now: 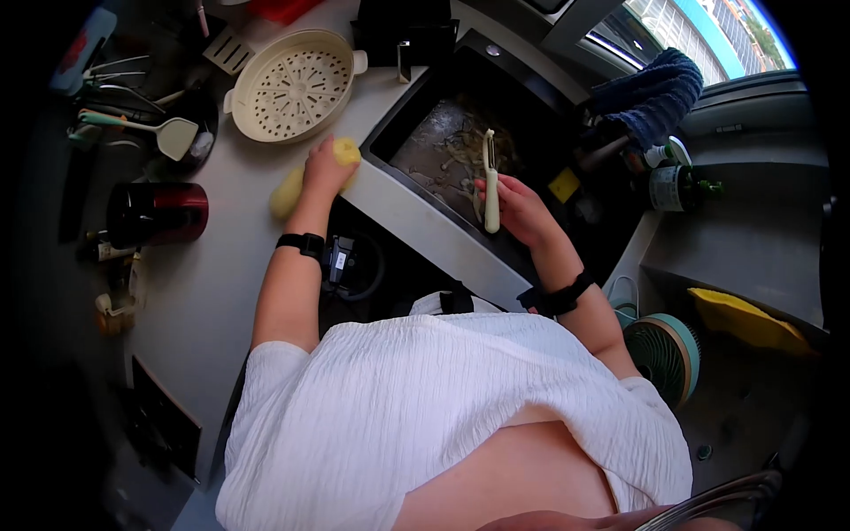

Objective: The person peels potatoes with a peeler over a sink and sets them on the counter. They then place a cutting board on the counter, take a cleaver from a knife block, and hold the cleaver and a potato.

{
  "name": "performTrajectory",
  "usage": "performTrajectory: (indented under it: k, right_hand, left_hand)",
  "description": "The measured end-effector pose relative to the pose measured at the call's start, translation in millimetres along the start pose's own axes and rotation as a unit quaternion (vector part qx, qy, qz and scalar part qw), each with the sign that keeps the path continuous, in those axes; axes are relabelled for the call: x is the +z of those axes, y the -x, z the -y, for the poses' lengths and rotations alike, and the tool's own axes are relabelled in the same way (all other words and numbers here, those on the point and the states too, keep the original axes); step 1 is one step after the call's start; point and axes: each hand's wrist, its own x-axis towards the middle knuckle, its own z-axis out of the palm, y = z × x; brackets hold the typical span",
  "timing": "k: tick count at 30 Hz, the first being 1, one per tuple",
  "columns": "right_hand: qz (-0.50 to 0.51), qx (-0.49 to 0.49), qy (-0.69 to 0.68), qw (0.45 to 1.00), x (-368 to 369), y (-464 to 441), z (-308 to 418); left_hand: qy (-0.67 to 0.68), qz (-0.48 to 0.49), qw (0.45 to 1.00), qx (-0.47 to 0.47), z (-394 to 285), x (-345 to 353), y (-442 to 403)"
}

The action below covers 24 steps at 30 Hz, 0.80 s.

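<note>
My left hand (322,168) is closed around a peeled yellow potato (347,151) over the counter, close to the sink's left corner. Beside that wrist lies another pale yellow piece (285,196), partly covered by my forearm; it looks like a second peeled potato. My right hand (522,211) grips a peeler (492,186) with a pale green handle, held upright above the sink's near edge with its metal blade pointing away from me. Pale peelings (469,146) are scattered across the bottom of the dark sink (390,133).
A cream colander (301,84) stands on the counter beyond my left hand. To the left are a dark red kettle (159,214) and a spatula (175,137). A yellow sponge (563,186), a green bottle (677,188) and a blue towel (655,93) lie to the right.
</note>
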Motion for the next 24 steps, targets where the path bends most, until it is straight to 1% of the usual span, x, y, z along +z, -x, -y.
performTrajectory:
  k: [2, 5, 7, 8, 9, 11, 14, 15, 16, 18, 19, 22, 24]
  right_hand:
    - [0.038, -0.015, -0.045, 0.998, 4, 1, -3]
    - [0.071, -0.037, -0.081, 0.994, 22, 9, -3]
    - [0.095, -0.058, -0.103, 0.988, 33, 13, -6]
    - [0.109, -0.070, -0.116, 0.985, 37, 15, -8]
    - [0.122, -0.082, -0.128, 0.981, 42, 17, -8]
    - [0.131, -0.092, -0.140, 0.977, 54, 22, -5]
    - [0.118, -0.117, -0.145, 0.975, 61, 28, -8]
    - [0.114, -0.129, -0.143, 0.975, 63, 27, -7]
    - [0.075, -0.140, -0.139, 0.977, 66, 26, -8]
    - [0.003, -0.159, -0.131, 0.979, 74, 25, -10]
    - [-0.024, -0.172, -0.106, 0.979, 80, 26, -11]
    - [-0.012, -0.179, -0.119, 0.976, 90, 20, -11]
    - [0.036, -0.202, -0.151, 0.967, 98, 22, -9]
  left_hand:
    - [-0.012, -0.087, 0.994, 0.064, -9, 1, 11]
    - [0.091, -0.070, 0.975, 0.189, -54, -17, 31]
    - [0.135, -0.066, 0.966, 0.209, -90, -15, 50]
    - [0.168, -0.017, 0.957, 0.234, -100, -9, 56]
    - [0.158, 0.091, 0.953, 0.243, -114, -11, 64]
    - [-0.005, 0.010, 0.940, 0.340, -111, 6, 86]
    - [0.085, 0.091, 0.939, 0.322, -108, 4, 91]
    - [0.181, 0.168, 0.936, 0.252, -113, -15, 87]
    - [0.272, 0.242, 0.914, 0.177, -117, -32, 85]
    - [0.294, 0.181, 0.907, 0.241, -125, -60, 97]
    - [0.303, 0.149, 0.901, 0.272, -128, -68, 104]
    - [0.250, 0.113, 0.910, 0.312, -135, -74, 116]
    - [0.233, 0.067, 0.923, 0.299, -138, -80, 122]
